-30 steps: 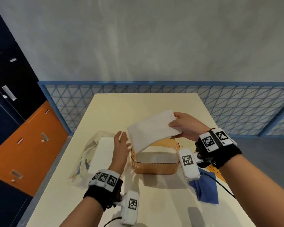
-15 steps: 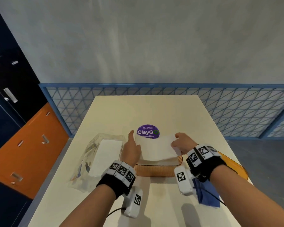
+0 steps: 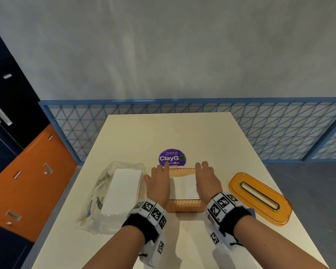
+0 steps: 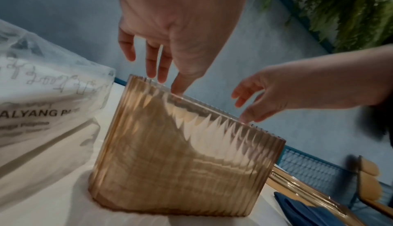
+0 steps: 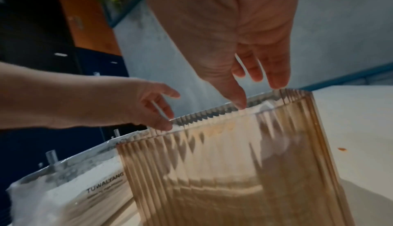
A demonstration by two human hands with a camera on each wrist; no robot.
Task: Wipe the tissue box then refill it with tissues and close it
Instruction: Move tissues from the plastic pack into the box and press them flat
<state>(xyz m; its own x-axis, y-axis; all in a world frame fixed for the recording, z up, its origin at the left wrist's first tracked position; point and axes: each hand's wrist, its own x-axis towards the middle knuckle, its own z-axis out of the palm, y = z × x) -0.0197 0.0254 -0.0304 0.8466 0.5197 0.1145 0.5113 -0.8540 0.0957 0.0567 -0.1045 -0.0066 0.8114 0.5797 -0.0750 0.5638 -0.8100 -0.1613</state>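
1. Toward the near edge of the cream table [image 3: 182, 131], about midway between its left and right edges, stands the ribbed amber translucent plastic tissue box [image 3: 184, 205], open at the top, with white tissues [image 3: 184, 186] lying inside.
2. Both hands hang over its opening: the left hand [image 3: 159, 184] and the right hand [image 3: 207, 180] have fingers spread and relaxed, thumbs at the rim, gripping nothing.
3. Refilling looks mostly done; more tissues wait in the clear plastic pack [image 3: 120, 191] just left of the box.
4. Closing is left: the amber oval lid with its metal-edged slot [image 3: 260, 197] lies flat near the right edge, apart from the box.
5. Whether wiping is finished I cannot tell; a blue cloth [image 4: 297, 212] lies by the lid.
6. The box sits upright, mouth upward, its long axis running left to right, parallel to the near edge.
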